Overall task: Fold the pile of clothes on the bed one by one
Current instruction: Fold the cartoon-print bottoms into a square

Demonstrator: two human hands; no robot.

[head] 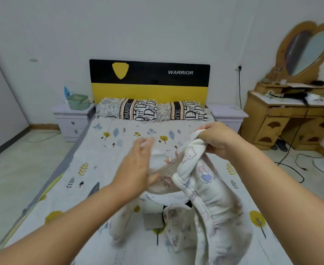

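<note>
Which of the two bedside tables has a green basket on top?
The bedside table left of the bed as the camera sees it: the green basket stands on its top. The other bedside table, on the right near the wooden dresser, shows no basket.

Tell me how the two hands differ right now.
The right hand grips the cartoon-print garment and holds it up off the bed; the left hand holds nothing. The right hand's fingers are curled, the left hand's straight and motion-blurred. Both are bare and reach out over the bed.

A home bedroom: a bed with pillows, nightstands and a mirrored dressing table.
</note>
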